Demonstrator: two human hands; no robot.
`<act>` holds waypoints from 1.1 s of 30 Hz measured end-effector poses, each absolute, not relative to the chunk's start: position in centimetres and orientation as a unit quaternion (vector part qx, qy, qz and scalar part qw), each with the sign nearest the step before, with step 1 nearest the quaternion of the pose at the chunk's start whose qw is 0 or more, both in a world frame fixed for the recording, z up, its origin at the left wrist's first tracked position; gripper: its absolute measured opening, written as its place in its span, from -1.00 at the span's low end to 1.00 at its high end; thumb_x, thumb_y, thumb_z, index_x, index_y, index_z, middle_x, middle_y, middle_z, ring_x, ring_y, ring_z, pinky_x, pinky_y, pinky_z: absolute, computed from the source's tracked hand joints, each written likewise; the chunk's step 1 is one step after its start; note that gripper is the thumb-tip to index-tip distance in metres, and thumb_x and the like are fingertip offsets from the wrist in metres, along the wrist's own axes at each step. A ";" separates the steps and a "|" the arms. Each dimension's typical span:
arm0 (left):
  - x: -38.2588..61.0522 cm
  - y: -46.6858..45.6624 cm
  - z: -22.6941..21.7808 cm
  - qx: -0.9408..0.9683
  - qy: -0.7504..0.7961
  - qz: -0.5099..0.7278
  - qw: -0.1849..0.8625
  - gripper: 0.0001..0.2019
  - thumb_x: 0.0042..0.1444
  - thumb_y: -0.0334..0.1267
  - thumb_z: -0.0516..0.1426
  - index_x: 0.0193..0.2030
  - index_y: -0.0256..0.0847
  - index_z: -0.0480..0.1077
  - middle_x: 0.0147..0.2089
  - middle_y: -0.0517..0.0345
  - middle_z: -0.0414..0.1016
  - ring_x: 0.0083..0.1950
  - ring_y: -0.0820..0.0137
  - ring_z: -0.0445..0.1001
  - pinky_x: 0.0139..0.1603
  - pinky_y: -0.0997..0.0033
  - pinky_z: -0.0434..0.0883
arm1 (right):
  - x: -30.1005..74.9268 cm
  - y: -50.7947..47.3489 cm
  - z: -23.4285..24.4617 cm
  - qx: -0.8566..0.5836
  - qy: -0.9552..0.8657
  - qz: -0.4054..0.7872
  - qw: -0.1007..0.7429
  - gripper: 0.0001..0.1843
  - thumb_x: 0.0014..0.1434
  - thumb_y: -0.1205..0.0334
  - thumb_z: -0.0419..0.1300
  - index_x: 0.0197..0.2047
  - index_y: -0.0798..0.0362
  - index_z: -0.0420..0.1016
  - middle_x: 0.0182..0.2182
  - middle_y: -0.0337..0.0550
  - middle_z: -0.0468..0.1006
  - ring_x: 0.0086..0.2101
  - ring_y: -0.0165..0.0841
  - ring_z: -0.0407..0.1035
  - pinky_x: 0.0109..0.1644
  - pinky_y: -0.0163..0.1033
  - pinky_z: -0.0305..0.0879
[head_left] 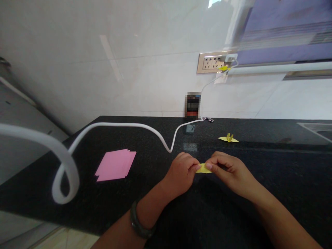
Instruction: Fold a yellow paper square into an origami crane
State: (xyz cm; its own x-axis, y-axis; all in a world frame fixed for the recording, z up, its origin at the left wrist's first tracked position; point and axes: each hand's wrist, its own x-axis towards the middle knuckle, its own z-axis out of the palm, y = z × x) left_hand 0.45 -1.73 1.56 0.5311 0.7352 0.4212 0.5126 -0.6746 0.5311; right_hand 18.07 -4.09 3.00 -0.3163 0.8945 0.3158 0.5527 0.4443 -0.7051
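My left hand [181,173] and my right hand [229,169] meet over the black counter [285,180], both pinching a small folded yellow paper [203,168] from either side. The fingers of each hand are closed on the paper's ends. A dark band sits on my left wrist [138,224]. A finished yellow folded paper figure [228,138] lies on the counter beyond my right hand. A stack of pink paper sheets [115,165] lies to the left of my left hand.
A white cable [124,125] loops across the counter from the left to a small dark device [192,105] standing against the tiled wall. A wall socket [214,62] with a plug is above it. A sink edge [316,129] shows at far right.
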 end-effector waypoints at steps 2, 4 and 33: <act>0.5 -1.7 1.5 0.855 0.366 0.322 0.175 -0.79 0.10 -0.28 -0.06 -0.43 -0.25 0.34 -0.41 0.12 0.35 -0.30 0.41 0.27 -0.26 0.39 0.23 | 18.1 -4.1 3.1 -0.472 -0.771 0.245 0.349 -0.80 0.12 0.24 0.01 -0.44 0.07 0.40 -0.50 -0.19 0.37 -0.45 -0.41 0.27 -0.40 -0.33 0.19; 0.5 -1.7 1.5 0.855 0.366 0.323 0.173 -0.79 0.10 -0.28 -0.06 -0.43 -0.26 0.34 -0.41 0.12 0.35 -0.30 0.41 0.26 -0.25 0.39 0.23 | 18.1 -4.1 3.1 -0.479 -0.772 0.238 0.344 -0.78 0.14 0.24 -0.02 -0.46 0.07 0.38 -0.51 -0.19 0.35 -0.46 -0.41 0.26 -0.40 -0.33 0.18; 0.3 -1.6 1.3 0.848 0.384 0.335 0.146 -0.83 0.06 -0.24 0.00 -0.36 -0.23 0.38 -0.39 0.12 0.37 -0.28 0.39 0.28 -0.25 0.37 0.23 | 18.7 -3.2 2.1 -0.473 -0.760 0.169 0.414 -0.87 0.13 0.26 -0.01 -0.40 0.04 0.31 -0.43 -0.15 0.34 -0.37 -0.34 0.26 -0.30 -0.25 0.20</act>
State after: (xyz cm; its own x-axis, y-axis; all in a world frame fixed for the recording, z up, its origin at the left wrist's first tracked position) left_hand 0.30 -1.63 1.34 0.4811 0.7485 0.4564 0.5535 -0.6630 0.5040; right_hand 18.66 -3.17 2.07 -0.2108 0.8574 0.4695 0.5784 0.4966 -0.6472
